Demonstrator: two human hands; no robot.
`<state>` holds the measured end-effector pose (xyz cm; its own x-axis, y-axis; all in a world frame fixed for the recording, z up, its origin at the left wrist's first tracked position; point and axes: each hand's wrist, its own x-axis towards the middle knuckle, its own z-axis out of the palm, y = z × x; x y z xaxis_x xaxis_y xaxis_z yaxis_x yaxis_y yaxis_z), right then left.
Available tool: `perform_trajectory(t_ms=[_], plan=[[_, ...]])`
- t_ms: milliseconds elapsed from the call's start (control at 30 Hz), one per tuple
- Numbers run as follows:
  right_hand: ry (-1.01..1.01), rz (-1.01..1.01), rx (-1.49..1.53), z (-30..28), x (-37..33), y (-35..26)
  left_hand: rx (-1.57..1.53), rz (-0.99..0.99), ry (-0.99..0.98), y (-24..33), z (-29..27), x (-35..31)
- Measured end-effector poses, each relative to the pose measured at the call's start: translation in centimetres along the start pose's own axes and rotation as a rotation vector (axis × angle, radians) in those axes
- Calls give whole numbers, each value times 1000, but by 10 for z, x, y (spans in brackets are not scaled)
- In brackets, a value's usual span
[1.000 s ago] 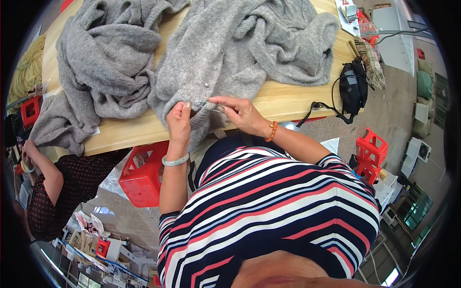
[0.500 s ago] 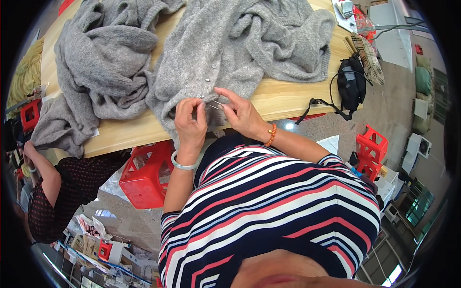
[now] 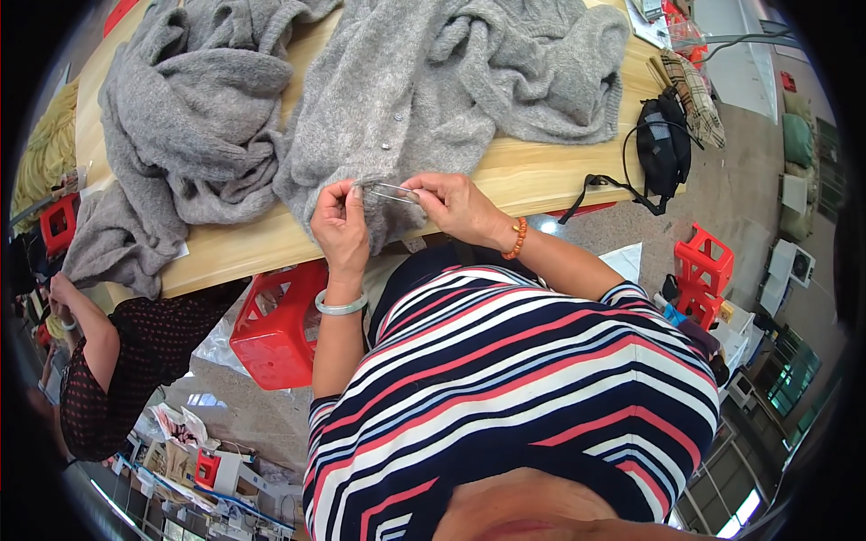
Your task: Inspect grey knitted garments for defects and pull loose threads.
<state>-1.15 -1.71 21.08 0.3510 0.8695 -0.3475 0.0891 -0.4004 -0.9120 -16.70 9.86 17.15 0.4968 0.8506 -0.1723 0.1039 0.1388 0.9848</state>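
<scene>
A grey knitted cardigan [image 3: 356, 99] lies across the table, with small shiny buttons [image 3: 386, 146] along its front. My left hand [image 3: 341, 236] pinches the cardigan's near edge between thumb and fingers. Closed around one end of a slim two-pronged metal tool, like tweezers [image 3: 397, 192], is my right hand [image 3: 469, 215]. The tool's tips point left and meet the knit at my left fingertips. Exactly what lies between the tips is too small to make out.
Another grey knit garment [image 3: 203, 108] is heaped on the wooden table [image 3: 532, 171] at left, its end by a co-worker's hand [image 3: 63, 290]. A black pouch [image 3: 660, 153] with a strap lies at right. Red stools [image 3: 275, 338] stand below the near edge.
My left hand has shifted slightly left with the knit edge. My right index finger, stretched out before, has curled in onto the metal tool, whose tips now reach the fabric.
</scene>
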Motion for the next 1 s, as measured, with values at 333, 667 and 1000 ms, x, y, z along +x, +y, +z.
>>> perform_trajectory(t_ms=[333,667,1000], plan=[[-217,280,397,-13,6,-4,100,52,17,-3,3,-2],[-2,-269,-384,-17,7,-12,-20,-57,-200,-7,-26,3],[-292,7,-142,-38,19,-15,-34,-198,-305,5,-24,6]])
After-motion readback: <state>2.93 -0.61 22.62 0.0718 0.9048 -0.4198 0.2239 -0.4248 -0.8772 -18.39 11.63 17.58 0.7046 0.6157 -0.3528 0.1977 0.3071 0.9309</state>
